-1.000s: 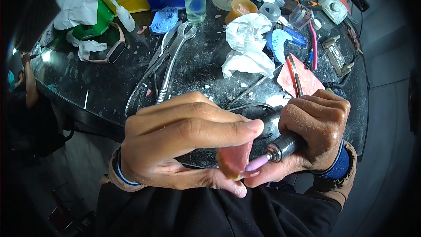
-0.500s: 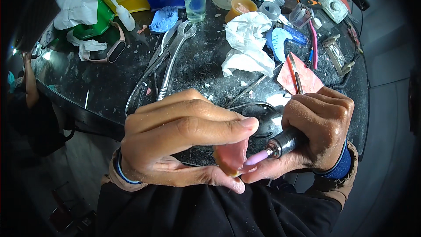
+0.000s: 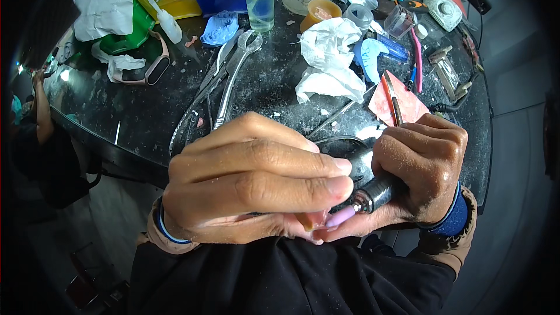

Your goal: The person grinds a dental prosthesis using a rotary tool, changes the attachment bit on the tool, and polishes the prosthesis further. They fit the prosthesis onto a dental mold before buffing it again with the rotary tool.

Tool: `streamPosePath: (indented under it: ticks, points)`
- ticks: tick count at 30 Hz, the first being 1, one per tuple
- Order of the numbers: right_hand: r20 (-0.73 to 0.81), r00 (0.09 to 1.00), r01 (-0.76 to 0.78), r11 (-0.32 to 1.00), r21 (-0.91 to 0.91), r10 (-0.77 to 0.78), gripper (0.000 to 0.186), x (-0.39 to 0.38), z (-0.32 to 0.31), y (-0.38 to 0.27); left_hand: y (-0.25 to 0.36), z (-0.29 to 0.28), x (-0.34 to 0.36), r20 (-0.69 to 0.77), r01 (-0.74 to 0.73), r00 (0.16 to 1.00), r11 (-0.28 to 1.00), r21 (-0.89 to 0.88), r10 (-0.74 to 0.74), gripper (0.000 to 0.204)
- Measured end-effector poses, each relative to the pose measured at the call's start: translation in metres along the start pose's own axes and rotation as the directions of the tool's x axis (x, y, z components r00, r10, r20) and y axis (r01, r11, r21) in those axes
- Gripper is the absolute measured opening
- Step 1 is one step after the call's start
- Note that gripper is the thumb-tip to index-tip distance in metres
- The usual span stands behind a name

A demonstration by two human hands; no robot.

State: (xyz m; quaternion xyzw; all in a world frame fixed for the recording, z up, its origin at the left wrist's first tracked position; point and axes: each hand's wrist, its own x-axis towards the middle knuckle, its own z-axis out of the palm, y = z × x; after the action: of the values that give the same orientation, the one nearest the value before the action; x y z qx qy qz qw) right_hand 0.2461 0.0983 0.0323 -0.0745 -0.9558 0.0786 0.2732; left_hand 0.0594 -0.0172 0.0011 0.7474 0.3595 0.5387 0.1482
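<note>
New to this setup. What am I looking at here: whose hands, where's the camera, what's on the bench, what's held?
There is no machine: these are a person's own bare hands, filmed by a fisheye camera worn on their head and looking down, so straight edges bend.

The left hand cups a small pink piece, mostly hidden by its fingers. The right hand grips a metal rotary handpiece whose pale purple tip meets that piece.

On the dark worktop lie metal pliers, crumpled tissue, a clear spray bottle, a blue moulded piece and a pink sheet.
</note>
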Motion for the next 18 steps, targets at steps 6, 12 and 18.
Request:
streamPosePath:
  ticks: [6, 12, 18]
  points:
    - [0.033, 0.999, 0.023, 1.0, -0.018, -0.022, 0.073, -0.002, -0.001, 0.001, -0.001, 0.003, 0.0, -0.049, -0.035, 0.998, 0.998, 0.047, 0.038, 0.033]
    - [0.077, 0.997, -0.004, 1.0, -0.005, 0.005, 0.068, -0.003, -0.003, 0.007, 0.013, -0.006, -0.001, 0.038, 0.11, 0.993, 0.987, 0.117, -0.115, 0.049]
    - [0.103, 0.994, 0.028, 0.999, -0.021, -0.026, 0.069, -0.003, -0.002, 0.007, 0.021, -0.008, 0.007, 0.083, 0.176, 0.977, 0.967, 0.187, -0.194, 0.059]
